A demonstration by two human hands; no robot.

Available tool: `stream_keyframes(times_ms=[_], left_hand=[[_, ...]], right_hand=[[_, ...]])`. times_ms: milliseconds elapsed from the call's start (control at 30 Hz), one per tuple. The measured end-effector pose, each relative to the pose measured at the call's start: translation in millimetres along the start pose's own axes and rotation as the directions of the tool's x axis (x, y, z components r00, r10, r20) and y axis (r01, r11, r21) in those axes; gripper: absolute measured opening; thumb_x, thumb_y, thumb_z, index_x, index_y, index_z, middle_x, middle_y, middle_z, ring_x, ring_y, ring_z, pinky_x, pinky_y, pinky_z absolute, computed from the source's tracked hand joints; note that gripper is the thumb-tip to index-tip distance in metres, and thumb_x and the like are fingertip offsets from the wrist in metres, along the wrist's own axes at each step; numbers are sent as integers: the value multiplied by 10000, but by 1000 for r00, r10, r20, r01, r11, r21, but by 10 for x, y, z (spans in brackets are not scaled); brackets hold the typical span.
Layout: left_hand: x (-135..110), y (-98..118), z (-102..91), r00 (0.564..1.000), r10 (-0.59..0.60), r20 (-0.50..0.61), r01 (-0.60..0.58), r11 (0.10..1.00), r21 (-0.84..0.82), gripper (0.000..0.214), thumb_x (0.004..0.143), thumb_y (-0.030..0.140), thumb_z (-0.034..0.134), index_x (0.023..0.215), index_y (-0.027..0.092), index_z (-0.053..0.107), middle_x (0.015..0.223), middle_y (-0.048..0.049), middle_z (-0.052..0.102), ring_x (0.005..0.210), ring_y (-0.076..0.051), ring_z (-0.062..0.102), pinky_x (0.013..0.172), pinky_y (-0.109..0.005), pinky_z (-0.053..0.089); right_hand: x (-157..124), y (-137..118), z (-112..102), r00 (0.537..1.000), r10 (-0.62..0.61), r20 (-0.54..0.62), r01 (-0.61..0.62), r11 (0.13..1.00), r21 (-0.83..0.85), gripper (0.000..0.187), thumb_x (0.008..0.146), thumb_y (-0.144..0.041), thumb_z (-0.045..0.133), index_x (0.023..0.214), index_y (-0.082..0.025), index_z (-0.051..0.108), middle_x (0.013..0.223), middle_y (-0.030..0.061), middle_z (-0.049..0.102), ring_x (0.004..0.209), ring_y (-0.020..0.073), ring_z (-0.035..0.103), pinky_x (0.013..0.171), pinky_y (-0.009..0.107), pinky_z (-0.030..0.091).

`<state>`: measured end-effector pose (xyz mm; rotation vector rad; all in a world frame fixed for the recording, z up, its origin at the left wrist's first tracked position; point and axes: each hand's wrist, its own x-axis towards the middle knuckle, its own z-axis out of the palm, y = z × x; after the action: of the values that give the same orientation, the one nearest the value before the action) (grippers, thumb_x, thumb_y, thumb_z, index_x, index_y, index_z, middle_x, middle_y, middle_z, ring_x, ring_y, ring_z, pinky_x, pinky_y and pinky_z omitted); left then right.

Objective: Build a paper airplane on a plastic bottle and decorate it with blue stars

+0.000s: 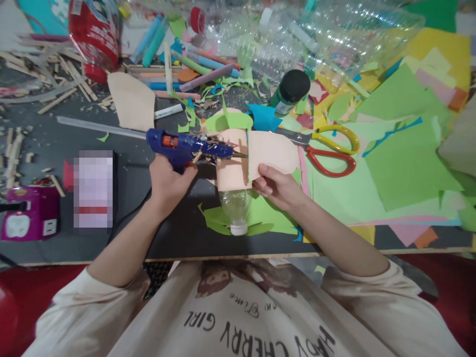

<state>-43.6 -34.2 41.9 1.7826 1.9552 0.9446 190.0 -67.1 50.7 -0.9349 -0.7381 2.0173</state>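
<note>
My left hand (169,179) is closed round the grip of a blue hot glue gun (188,145), whose nozzle points right at a clear plastic bottle (235,206) lying on the table. The bottle is wrapped in peach paper (232,171), white cap toward me. My right hand (277,186) pinches the lower edge of the loose peach paper flap (273,151) to the right of the nozzle. A clear glue stick (96,126) juts from the back of the gun.
Red-and-yellow scissors (327,148) lie right of the flap on green paper sheets (401,168). A green paint bottle (290,91), markers (208,67), clear bottles (297,34), wooden sticks (55,74), a purple box (29,213) and a black cord (130,213) surround the dark tabletop (48,144).
</note>
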Motion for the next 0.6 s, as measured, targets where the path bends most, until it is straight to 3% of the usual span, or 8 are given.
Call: stream_keyframes(times_ms=[600], left_hand=[[34,50,-6,998,23,-63,-25,999,-23,296,559,389,537,797,228,465,742,-49,563,936,-325,647,926,-519,522]], right_hand=[[-6,10,-12,999,31,20,-31,999,17,535,653,-581,821,486,-180,509,403,-97,348,384,30,251,413,203,255]])
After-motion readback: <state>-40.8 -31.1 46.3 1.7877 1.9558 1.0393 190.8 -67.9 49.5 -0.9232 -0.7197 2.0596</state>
